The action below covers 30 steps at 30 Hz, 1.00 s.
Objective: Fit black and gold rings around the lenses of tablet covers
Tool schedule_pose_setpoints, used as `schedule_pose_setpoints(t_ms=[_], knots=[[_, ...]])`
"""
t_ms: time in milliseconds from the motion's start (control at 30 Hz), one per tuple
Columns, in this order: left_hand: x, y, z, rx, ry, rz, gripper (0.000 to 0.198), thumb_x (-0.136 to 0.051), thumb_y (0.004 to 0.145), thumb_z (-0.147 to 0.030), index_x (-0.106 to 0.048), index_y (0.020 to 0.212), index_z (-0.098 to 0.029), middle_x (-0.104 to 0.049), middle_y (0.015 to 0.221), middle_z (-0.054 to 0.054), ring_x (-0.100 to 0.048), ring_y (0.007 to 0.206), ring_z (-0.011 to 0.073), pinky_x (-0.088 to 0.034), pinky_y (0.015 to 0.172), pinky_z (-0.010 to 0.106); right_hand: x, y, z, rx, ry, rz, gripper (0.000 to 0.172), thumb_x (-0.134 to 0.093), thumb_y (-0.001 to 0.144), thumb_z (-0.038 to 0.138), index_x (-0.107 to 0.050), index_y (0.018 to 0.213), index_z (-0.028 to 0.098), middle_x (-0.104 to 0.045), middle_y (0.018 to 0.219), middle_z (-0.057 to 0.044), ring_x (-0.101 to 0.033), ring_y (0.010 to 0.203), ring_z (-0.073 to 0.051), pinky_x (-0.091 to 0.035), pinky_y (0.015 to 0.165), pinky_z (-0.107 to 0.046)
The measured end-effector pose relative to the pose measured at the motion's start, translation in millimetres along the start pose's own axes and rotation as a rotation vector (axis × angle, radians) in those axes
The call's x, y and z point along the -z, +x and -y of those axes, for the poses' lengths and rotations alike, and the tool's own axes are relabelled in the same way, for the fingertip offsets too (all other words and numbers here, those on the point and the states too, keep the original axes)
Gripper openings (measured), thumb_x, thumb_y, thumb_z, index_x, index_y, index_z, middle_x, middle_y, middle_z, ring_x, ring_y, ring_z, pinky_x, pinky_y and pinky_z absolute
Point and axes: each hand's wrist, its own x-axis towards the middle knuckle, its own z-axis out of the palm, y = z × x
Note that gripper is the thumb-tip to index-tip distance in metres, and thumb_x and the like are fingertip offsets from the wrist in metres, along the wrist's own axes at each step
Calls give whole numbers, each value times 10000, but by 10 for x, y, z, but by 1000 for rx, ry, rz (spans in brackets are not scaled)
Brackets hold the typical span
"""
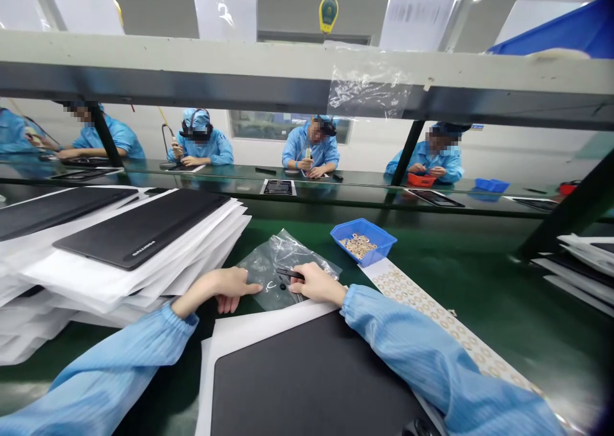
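Note:
My left hand (230, 289) lies on a clear plastic bag (268, 273), fingers spread on it and holding nothing. My right hand (316, 284) grips slim black tweezers (290, 273) above the same bag. Small dark pieces (283, 286) lie in or on the bag near the tweezers' tip. Below my forearms sits a flat black panel (311, 378) on a white sheet (268, 327), and my right sleeve covers part of it.
Stacked black panels on white foam sheets (144, 225) rise at the left. A blue tray of small rings (362, 241) and a strip of ring stickers (432, 308) lie on the green bench (503, 295) at the right. Co-workers (311, 148) sit across a bench beyond a shelf beam (307, 78).

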Motion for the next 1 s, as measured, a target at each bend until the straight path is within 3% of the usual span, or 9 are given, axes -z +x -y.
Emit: schedule_pose_setpoints(t_ms=[67,167,267,367,567,767,1000], knots=[[-7,-37,-16,8,-82,59,618,-539,752,-594,-519,338,-137,-521,361,113,-507,322,187,-428,442,316,4,-16,4,-2,-3,-39,35,-590,708,146,-591,674,143,-558,603,3,-490,560,-112,-336,522,-212],[-56,-40,-89,-71,-265,34,577,-593,692,-643,-595,465,-112,-571,428,96,-583,434,193,-454,491,288,18,-31,7,-9,-2,-96,48,-571,707,132,-585,662,144,-555,596,5,-491,571,-111,-333,536,-210],[-172,37,-168,-194,-533,-73,511,-675,644,-595,-639,790,-107,-674,709,91,-663,699,208,-503,616,274,25,-32,1,-20,-3,-132,54,-582,690,135,-580,637,145,-563,585,3,-491,563,-113,-326,526,-212],[-321,133,-219,-267,-810,-113,591,-727,612,-513,-550,1031,-136,-670,956,106,-645,947,214,-512,794,293,31,-24,-9,-15,3,-157,53,-589,686,143,-579,634,145,-566,579,5,-485,547,-108,-336,518,-206],[-481,96,-233,-268,-1048,-83,464,-663,658,-447,-613,957,-96,-676,988,157,-650,953,254,-523,812,326,29,-38,8,92,34,-164,35,-572,737,154,-596,714,142,-584,617,18,-496,546,-86,-363,533,-178],[-559,46,-224,-207,-1008,-138,281,-679,660,-309,-658,821,-80,-698,798,121,-679,756,207,-527,676,272,-8,-42,40,211,-11,-160,110,-609,755,157,-621,647,140,-556,586,20,-470,570,-98,-333,573,-205],[-595,87,-268,-191,-969,-167,178,-629,683,-270,-629,736,-100,-661,705,61,-654,664,156,-501,614,236,-24,-21,59,213,-38,-147,134,-653,771,210,-671,674,120,-578,579,10,-462,548,-93,-318,552,-208]])
